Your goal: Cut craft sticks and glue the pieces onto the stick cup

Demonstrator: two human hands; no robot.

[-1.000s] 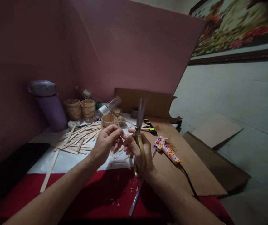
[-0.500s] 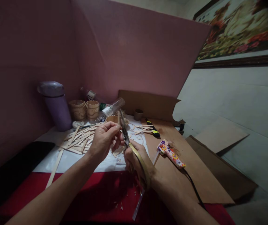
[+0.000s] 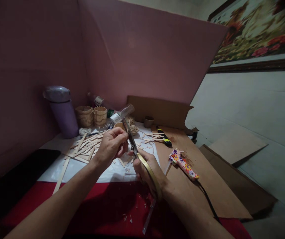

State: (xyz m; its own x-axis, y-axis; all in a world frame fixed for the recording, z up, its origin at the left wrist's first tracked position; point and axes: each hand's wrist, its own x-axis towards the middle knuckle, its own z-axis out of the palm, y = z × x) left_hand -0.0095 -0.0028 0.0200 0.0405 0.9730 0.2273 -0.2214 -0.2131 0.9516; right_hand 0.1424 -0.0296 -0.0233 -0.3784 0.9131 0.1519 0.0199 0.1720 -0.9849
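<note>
My right hand (image 3: pixel 148 166) is wrapped round the gold-coloured handles of a pair of scissors (image 3: pixel 132 141), whose blades point up and away. Close to the left of the blades, my left hand (image 3: pixel 113 141) is closed in a pinch at thumb and forefinger. A thin wooden craft stick showed at this pinch a moment earlier; now the fingers and blades hide almost all of it. Beyond the left hand lies a pile of flat craft sticks (image 3: pixel 89 146) on a white sheet (image 3: pixel 102 177).
A floral glue gun (image 3: pixel 183 164) with a black cord lies on a brown board (image 3: pixel 202 189). Near it are a black-yellow cutter (image 3: pixel 164 136) and loose sticks. A purple bottle (image 3: pixel 64 114), carved cups (image 3: pixel 100 117), a clear plastic bottle (image 3: pixel 121 114) and a small cup (image 3: pixel 148 121) stand or lie behind.
The stick end that stood above my left fingers is no longer visible. The scissor blades have tipped slightly left, and the whole view has shifted a little.
</note>
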